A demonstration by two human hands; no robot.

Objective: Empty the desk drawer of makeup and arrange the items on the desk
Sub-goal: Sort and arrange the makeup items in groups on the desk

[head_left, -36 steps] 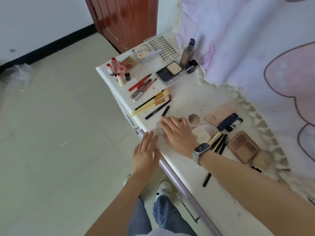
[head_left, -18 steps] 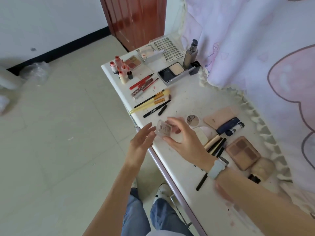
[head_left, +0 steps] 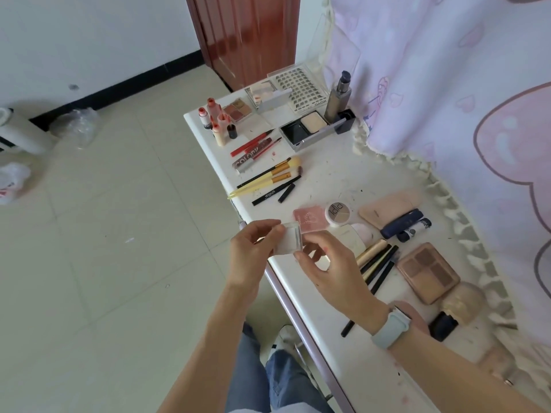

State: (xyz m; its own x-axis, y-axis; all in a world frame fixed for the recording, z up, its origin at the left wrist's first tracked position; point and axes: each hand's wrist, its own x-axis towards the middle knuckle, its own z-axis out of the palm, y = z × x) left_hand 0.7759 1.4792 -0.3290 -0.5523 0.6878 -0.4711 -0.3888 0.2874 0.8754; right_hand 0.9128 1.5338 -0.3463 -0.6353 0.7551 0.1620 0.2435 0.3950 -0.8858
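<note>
Nearest the camera, at the desk's front edge, both hands hold one small clear plastic case (head_left: 287, 238) lifted above the white desk top (head_left: 325, 296): the left hand (head_left: 253, 248) grips its left side with curled fingers, and the right hand (head_left: 331, 269), with a pale blue watch on its wrist, pinches its lower right corner. This piece is not yet set down, so I judge it to be the item now being placed. Just beyond it a pink square compact (head_left: 308, 218) lies flat beside a round white pot with a banded lid (head_left: 337, 214). To the right lie gold and black pencils (head_left: 378, 262), a brown four-pan eyeshadow palette (head_left: 427, 272), a peach flat case (head_left: 389, 205) and two dark blue tubes (head_left: 402, 223), loosely grouped. Farther off sit yellow-handled brushes (head_left: 268, 177), red pencils (head_left: 253, 143), small pink-capped bottles (head_left: 216, 120), a black-and-silver powder compact (head_left: 310, 128), a tall grey pump bottle (head_left: 338, 98) and a clear lash tray (head_left: 301, 87). Much makeup is already out and roughly sorted by kind; the drawer is not visible, so I cannot tell what remains inside.
</note>
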